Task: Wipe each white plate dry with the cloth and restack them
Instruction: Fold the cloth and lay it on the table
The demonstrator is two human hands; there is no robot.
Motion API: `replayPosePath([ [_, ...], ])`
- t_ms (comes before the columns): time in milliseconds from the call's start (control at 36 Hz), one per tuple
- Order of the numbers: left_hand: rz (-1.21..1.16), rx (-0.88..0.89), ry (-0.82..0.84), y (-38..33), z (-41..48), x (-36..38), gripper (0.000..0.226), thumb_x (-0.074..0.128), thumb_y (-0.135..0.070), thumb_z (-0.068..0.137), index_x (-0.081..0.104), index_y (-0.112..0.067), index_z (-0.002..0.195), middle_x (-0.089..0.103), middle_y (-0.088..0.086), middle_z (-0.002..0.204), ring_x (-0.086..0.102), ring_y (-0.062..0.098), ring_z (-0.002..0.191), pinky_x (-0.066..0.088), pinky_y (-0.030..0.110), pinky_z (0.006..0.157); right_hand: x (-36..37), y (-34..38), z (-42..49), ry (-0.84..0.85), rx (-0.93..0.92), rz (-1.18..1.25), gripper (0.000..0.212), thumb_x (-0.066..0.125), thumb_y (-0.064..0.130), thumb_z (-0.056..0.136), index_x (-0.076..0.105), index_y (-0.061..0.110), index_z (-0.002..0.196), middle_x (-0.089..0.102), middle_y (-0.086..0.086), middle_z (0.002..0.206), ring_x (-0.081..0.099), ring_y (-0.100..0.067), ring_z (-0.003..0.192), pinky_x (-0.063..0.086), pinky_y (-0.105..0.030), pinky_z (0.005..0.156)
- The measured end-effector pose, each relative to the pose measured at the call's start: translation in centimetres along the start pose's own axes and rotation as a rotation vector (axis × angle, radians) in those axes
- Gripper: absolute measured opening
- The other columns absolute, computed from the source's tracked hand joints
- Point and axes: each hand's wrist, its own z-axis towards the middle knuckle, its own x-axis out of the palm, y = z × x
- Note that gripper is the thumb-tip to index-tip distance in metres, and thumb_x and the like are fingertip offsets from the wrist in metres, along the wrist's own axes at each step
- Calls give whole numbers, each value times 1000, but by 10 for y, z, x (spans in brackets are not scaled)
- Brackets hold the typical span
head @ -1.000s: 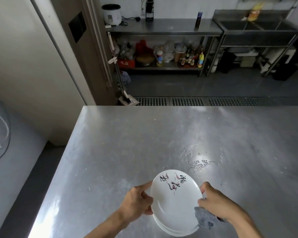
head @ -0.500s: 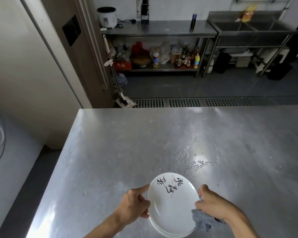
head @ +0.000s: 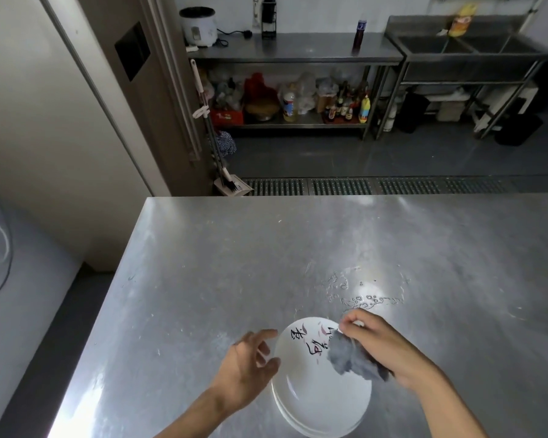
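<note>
L hand (head: pixel 247 365) open w/ fingers spread (thumb out), R hand (head: pixel 383 346) gripping cloth (head: pixel 350 358).

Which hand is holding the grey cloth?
The right hand grips the crumpled grey cloth; the left hand is open beside the white plates, holding nothing.

The cloth (head: pixel 350 355) covers the right end of the writing on the top plate (head: pixel 317 393). Of the lower plates (head: pixel 281 411) only rims show, their number unclear. Left of the top plate, the left hand (head: pixel 247 365) is blurred; whether it touches the rim is unclear.
</note>
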Motion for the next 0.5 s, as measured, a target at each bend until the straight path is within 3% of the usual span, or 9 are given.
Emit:
replayPosePath([
  [83, -162, 78, -43, -14, -1, -5, 28, 75, -35, 96, 69, -35, 123, 67, -9, 108, 66, 1, 100, 59, 33, 86, 21, 16, 5, 58, -39, 167, 18, 62, 23, 99, 67, 22, 81, 58, 4, 75, 50, -8, 69, 36, -23, 63],
  [194, -421, 150, 3, -28, -8, -19, 49, 80, -56, 82, 73, -32, 124, 69, -12, 117, 67, 9, 111, 59, 27, 82, 51, 36, 9, 210, -49, 330, 22, 61, 33, 99, 60, 14, 87, 55, -5, 83, 50, -16, 77, 36, -26, 62],
  [278, -534, 169, -83, -31, -11, -27, 31, 84, -39, 88, 76, -19, 111, 71, -1, 113, 76, 20, 88, 60, 30, 78, 70, 47, 10, 309, -36, 380, 24, 60, 44, 97, 61, 22, 87, 57, -5, 85, 55, -14, 78, 40, -26, 64],
  [333, -572, 169, -140, -30, -13, -35, 22, 78, -28, 92, 71, -8, 98, 73, 3, 96, 73, 19, 73, 58, 27, 70, 79, 51, 10, 346, -22, 396, 33, 62, 49, 93, 61, 16, 95, 60, -7, 91, 58, -18, 87, 40, -31, 70],
  [417, -611, 159, -196, -22, -17, -47, 20, 69, -23, 97, 63, -4, 93, 68, -1, 74, 64, 16, 67, 53, 26, 64, 88, 55, 13, 361, -9, 417, 57, 68, 57, 88, 56, 5, 106, 53, -12, 94, 52, -23, 84, 36, -33, 63],
  [500, -574, 172, -266, -13, -26, -60, 17, 65, -19, 100, 62, -3, 93, 64, -4, 74, 59, 13, 69, 49, 28, 64, 97, 59, 11, 416, -30, 378, 61, 70, 61, 82, 58, 7, 109, 60, -4, 90, 57, -16, 76, 41, -26, 58],
])
